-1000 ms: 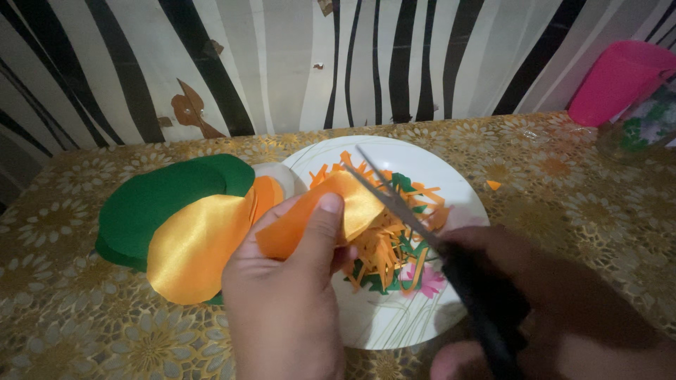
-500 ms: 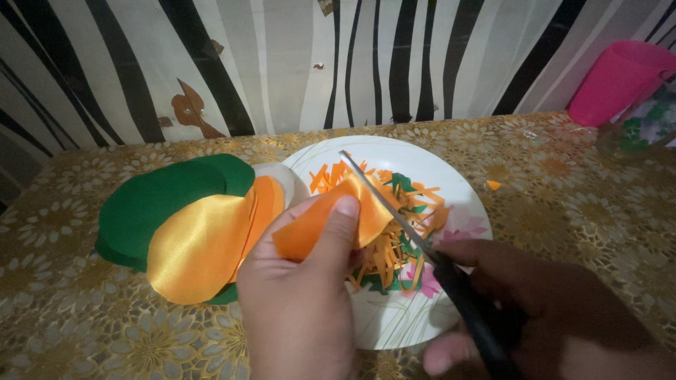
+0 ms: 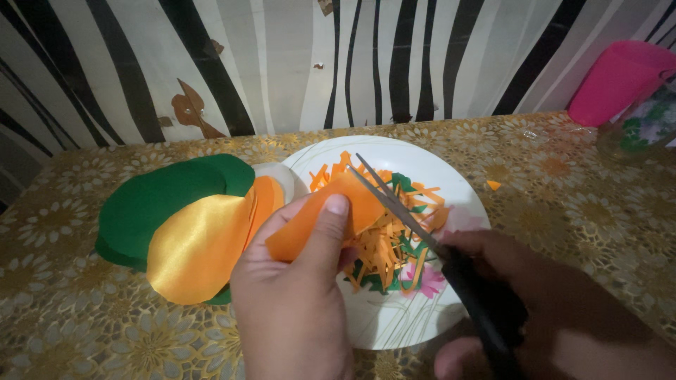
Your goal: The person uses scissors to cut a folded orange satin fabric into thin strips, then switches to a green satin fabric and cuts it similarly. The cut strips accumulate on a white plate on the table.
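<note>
Now left hand (image 3: 296,302) is pinching the orange fabric piece (image 3: 327,211) over the white plate (image 3: 451,176) mid-bench, while right hand (image 3: 556,317), clamped on black scissors (image 3: 422,232), is reopening the blades after closing, readying another snip onto the strip pile (image 3: 394,243).

An orange fabric piece (image 3: 331,211) with a faint satin sheen is held over a white plate (image 3: 422,309) printed with a pink flower and thin green stems, heaped with orange and green strips (image 3: 394,239); black-handled scissors (image 3: 451,271) with silver blades; green fabric rounds (image 3: 155,200) under glossy yellow-orange ones (image 3: 197,246); a gold floral tablecloth (image 3: 70,331); a black-and-white striped wall (image 3: 296,63); a pink container (image 3: 616,81)
</note>
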